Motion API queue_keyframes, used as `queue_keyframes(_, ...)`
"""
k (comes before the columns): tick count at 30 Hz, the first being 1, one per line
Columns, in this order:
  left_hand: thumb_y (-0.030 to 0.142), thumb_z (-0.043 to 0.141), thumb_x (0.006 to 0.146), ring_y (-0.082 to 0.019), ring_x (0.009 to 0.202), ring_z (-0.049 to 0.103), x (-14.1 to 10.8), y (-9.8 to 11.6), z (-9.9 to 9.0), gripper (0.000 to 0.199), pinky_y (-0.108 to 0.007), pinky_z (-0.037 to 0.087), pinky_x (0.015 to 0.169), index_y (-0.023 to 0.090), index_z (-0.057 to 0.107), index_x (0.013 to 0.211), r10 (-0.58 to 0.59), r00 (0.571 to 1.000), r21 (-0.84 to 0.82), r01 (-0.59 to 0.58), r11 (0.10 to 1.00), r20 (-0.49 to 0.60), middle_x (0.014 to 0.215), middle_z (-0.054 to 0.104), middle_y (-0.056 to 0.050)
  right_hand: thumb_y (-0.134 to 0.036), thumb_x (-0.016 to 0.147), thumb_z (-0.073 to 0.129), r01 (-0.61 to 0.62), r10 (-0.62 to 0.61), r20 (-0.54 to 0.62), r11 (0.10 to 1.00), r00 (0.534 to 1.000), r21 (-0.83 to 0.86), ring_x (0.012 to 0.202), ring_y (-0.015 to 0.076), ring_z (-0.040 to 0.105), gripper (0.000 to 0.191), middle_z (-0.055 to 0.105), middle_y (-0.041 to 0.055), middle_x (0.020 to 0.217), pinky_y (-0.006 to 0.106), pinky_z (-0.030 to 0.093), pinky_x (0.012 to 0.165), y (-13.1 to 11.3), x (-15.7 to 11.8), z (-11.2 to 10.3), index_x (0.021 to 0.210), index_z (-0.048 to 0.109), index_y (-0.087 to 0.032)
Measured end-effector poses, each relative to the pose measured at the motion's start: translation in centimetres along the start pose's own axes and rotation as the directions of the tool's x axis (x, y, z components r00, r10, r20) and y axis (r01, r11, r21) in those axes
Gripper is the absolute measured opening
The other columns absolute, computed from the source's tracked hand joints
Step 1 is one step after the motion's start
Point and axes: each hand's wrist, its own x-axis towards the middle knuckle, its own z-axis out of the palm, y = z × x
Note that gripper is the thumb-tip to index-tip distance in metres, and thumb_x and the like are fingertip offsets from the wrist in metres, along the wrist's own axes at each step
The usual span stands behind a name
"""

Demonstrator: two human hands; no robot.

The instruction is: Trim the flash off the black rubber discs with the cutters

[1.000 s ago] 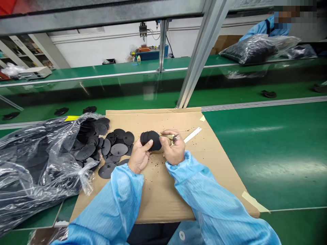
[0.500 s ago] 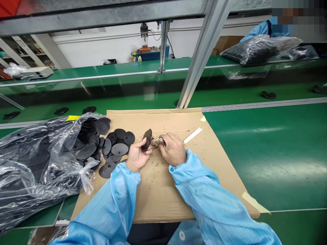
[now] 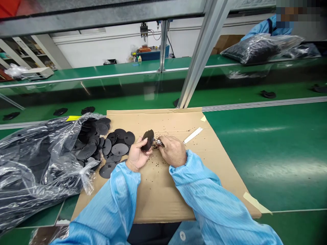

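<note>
Tilted on edge, a black plastic oval disc (image 3: 148,140) is gripped between the thumb and fingers of my left hand (image 3: 138,156). My right hand (image 3: 174,151) is closed around small metal nippers (image 3: 159,143), whose jaws reach the disc's right side; exact contact is too small to tell. Most of the tool is hidden in my palm. Tiny black scraps (image 3: 157,165) are scattered over the cardboard sheet (image 3: 163,204) under both hands. Left of my left hand lies a loose pile of similar black discs (image 3: 120,149), several with small nubs on their faces.
A clear plastic bag (image 3: 46,163) full of discs lies at the left. A white flat strip (image 3: 193,135) rests right of my right hand. A metal post (image 3: 201,58) rises behind the cardboard. Black parts (image 3: 268,94) sit on the green conveyor belt; a co-worker's blue sleeve (image 3: 260,29) shows beyond.
The disc in my left hand has turned so more of its face shows. The nippers in my right hand have come leftward to the disc.
</note>
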Motion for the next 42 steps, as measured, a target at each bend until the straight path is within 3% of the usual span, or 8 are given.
queue_keyframes(18,0.012,0.068,0.07,-0.006,0.051,0.043,0.2,-0.3,0.0,0.025,-0.017,0.029,0.043,0.018,0.054,0.091,0.04,0.999,0.031,-0.041,0.999,0.005,0.073,0.054,0.001,-0.015,0.081,0.057,-0.047,0.052,0.043,0.993,0.998,-0.113,0.075,0.0216,0.061,0.008,0.069,0.006,0.078,0.03,0.037,0.066,0.2,0.0,0.3,0.079,0.064,-0.02)
queue_keyframes(25,0.014,0.073,0.067,-0.008,0.062,0.052,0.1,-0.4,0.4,0.037,-0.018,0.035,0.046,0.019,0.056,0.099,0.153,0.988,0.118,-0.148,0.982,-0.033,0.088,0.058,0.0,-0.016,0.082,0.058,-0.141,0.162,0.136,0.978,0.977,-0.15,0.072,0.0201,0.063,0.009,0.071,0.0057,0.081,0.028,0.033,0.055,-0.2,0.0,0.0,0.081,0.065,-0.021)
queue_keyframes(27,0.013,0.073,0.067,-0.008,0.065,0.054,0.1,-0.4,0.4,0.038,-0.018,0.037,0.047,0.02,0.057,0.1,0.164,0.986,0.109,-0.159,0.981,-0.039,0.091,0.059,0.0,-0.019,0.083,0.058,-0.174,0.186,0.152,0.981,0.971,-0.085,0.071,0.0204,0.063,0.008,0.071,0.0059,0.08,0.028,0.035,0.055,-0.4,0.0,-0.3,0.08,0.065,-0.021)
queue_keyframes(30,0.012,0.071,0.068,-0.009,0.062,0.054,0.1,-0.3,0.3,0.03,-0.019,0.038,0.047,0.018,0.057,0.095,0.135,0.99,0.086,-0.131,0.988,-0.043,0.085,0.061,-0.001,-0.024,0.084,0.059,-0.221,0.192,0.176,0.961,0.966,0.167,0.068,0.0187,0.063,0.013,0.069,0.0039,0.073,0.027,0.04,0.059,-0.5,0.2,-0.6,0.074,0.065,-0.02)
queue_keyframes(32,0.013,0.068,0.071,-0.01,0.059,0.055,0.1,-0.2,0.2,0.02,-0.02,0.042,0.049,0.016,0.057,0.087,0.082,0.995,0.083,-0.077,0.994,-0.058,0.078,0.061,-0.003,-0.025,0.084,0.059,-0.25,0.204,0.155,0.881,0.967,0.401,0.068,0.0174,0.063,0.013,0.069,0.0023,0.072,0.027,0.044,0.063,-0.4,0.2,-0.7,0.074,0.066,-0.02)
queue_keyframes(35,0.014,0.064,0.075,-0.01,0.057,0.056,0.1,-0.1,0.1,0.012,-0.021,0.044,0.05,0.015,0.056,0.083,0.01,0.997,0.065,-0.006,0.998,-0.073,0.075,0.061,-0.005,-0.031,0.084,0.059,-0.233,0.258,0.069,0.688,0.964,0.687,0.072,0.0172,0.065,0.015,0.071,0.003,0.077,0.028,0.05,0.068,-0.2,0.1,-0.6,0.081,0.067,-0.018)
queue_keyframes(37,0.013,0.064,0.076,-0.009,0.056,0.054,0.0,0.0,0.1,0.012,-0.019,0.043,0.048,0.016,0.057,0.086,-0.013,0.998,0.044,0.016,0.999,-0.059,0.076,0.062,-0.004,-0.034,0.083,0.061,-0.179,0.261,0.014,0.619,0.965,0.765,0.074,0.0177,0.066,0.018,0.071,0.004,0.08,0.03,0.052,0.07,-0.2,0.0,-0.5,0.086,0.068,-0.018)
queue_keyframes(42,0.014,0.069,0.074,-0.007,0.055,0.052,-0.2,-0.1,0.2,0.028,-0.017,0.041,0.048,0.02,0.06,0.1,-0.023,0.999,0.05,0.021,0.999,0.04,0.077,0.059,0.001,-0.029,0.082,0.062,-0.061,0.191,-0.091,0.666,0.977,0.743,0.08,0.0184,0.065,0.012,0.071,0.0054,0.085,0.033,0.053,0.076,-0.9,-0.3,-0.7,0.084,0.068,-0.019)
